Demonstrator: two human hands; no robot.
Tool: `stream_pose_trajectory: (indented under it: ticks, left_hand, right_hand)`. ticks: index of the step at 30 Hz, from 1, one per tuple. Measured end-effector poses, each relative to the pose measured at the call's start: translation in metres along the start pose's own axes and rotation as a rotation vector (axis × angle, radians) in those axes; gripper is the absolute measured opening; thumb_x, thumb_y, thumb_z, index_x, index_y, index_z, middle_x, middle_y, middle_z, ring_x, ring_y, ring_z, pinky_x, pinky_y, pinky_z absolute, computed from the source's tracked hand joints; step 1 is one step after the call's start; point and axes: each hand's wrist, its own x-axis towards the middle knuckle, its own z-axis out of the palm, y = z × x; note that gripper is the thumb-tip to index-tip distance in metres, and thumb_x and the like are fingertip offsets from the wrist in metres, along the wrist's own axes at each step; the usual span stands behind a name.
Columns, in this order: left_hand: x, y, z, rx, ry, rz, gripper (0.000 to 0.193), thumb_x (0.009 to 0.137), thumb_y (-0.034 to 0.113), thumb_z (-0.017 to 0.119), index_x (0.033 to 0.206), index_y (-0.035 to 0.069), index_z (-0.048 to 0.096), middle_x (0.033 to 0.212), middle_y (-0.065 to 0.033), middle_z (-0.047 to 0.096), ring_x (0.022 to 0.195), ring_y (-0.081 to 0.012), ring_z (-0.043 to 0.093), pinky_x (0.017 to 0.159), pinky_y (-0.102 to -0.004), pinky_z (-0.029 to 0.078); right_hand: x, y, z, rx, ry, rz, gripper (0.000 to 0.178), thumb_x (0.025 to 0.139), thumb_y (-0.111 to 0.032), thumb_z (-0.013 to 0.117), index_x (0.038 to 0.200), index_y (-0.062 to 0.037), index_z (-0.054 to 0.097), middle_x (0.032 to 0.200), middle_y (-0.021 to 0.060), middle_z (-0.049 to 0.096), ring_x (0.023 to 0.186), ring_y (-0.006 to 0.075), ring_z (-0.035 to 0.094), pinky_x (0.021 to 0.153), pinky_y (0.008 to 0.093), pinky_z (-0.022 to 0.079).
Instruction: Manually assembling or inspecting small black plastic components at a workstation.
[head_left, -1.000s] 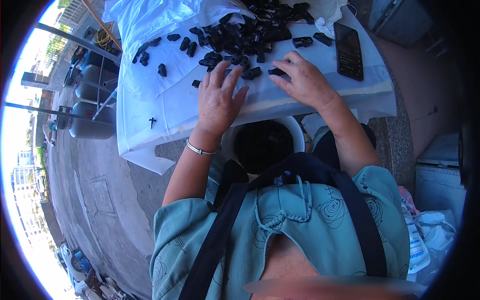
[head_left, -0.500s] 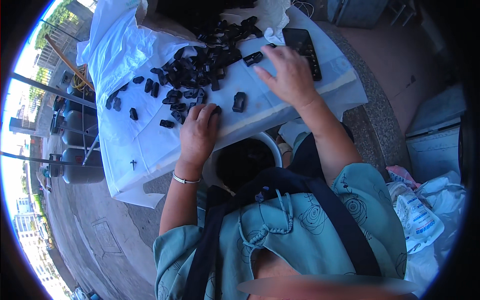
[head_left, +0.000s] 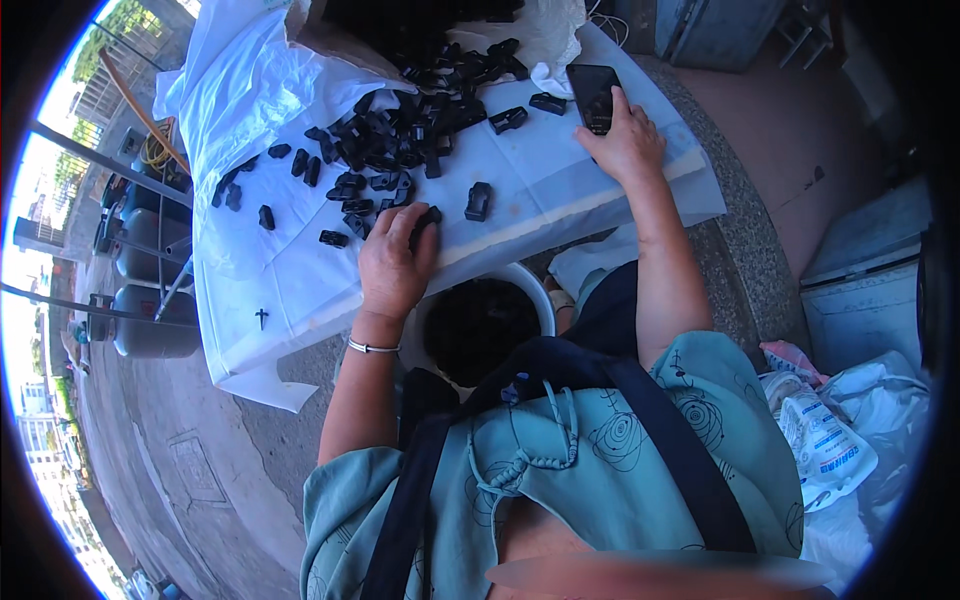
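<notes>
My left hand (head_left: 396,262) rests at the table's front edge, its fingers curled round a small black plastic part (head_left: 430,218). My right hand (head_left: 628,142) lies over the lower right of a black smartphone (head_left: 592,88), fingers apart and one fingertip on its screen; nothing is gripped in it. Between the hands sits a single black plastic part (head_left: 478,202). Two more, a black part (head_left: 508,120) and another black part (head_left: 548,103), lie left of the phone. A heap of similar black parts (head_left: 400,130) spreads beyond my left hand.
A torn sack (head_left: 555,35) of black parts lies at the table's far side, beside crumpled white plastic sheeting (head_left: 260,90). Below the front edge stands a white bucket (head_left: 546,305) with dark contents. A small black cross-shaped piece (head_left: 262,319) lies at left. Plastic bags (head_left: 830,440) fill the lower right.
My right hand has moved right, from beside the loose black parts onto the phone, uncovering the part nearest the phone. My left hand stays at the table edge. The view has shifted slightly.
</notes>
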Motion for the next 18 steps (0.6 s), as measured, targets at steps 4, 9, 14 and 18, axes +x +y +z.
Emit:
stream_pose_trajectory:
  ticks: [4,9,14,18]
  left_hand:
    - [0.002,-0.004,0.0,-0.02,0.016,0.027,0.023,0.082,0.014,0.066,0.104,0.008,0.063,0.096,-0.0128,0.064,0.079,-0.0305,0.064,0.066,-0.0363,0.053]
    - [0.002,-0.008,0.004,-0.028,0.012,0.009,0.023,0.081,0.015,0.066,0.103,0.009,0.063,0.098,-0.012,0.063,0.08,-0.0313,0.064,0.069,-0.0367,0.053]
    - [0.001,-0.007,0.003,0.004,-0.007,-0.027,0.023,0.081,0.016,0.065,0.103,0.009,0.063,0.099,-0.0111,0.063,0.082,-0.032,0.064,0.071,-0.038,0.053]
    - [0.001,-0.011,0.006,-0.006,-0.017,-0.053,0.024,0.081,0.017,0.065,0.104,0.01,0.062,0.096,-0.0105,0.063,0.084,-0.032,0.063,0.071,-0.0387,0.052]
  right_hand:
    - [0.006,0.009,0.002,0.062,0.059,-0.009,0.087,0.07,-0.046,0.071,0.144,-0.018,0.034,0.139,0.0144,0.046,0.126,0.0333,0.046,0.102,0.0499,0.037]
    - [0.017,0.035,0.002,0.083,0.078,-0.015,0.086,0.067,-0.044,0.07,0.142,-0.0198,0.035,0.136,0.0122,0.048,0.125,0.0322,0.046,0.102,0.0496,0.036]
    - [0.016,0.041,0.008,0.086,0.131,-0.06,0.084,0.068,-0.043,0.068,0.142,-0.0207,0.034,0.131,0.0127,0.051,0.123,0.0325,0.048,0.101,0.05,0.035]
    - [0.01,0.032,0.005,0.093,0.117,-0.07,0.083,0.071,-0.039,0.069,0.143,-0.0191,0.034,0.139,0.0129,0.047,0.127,0.0313,0.046,0.105,0.046,0.034]
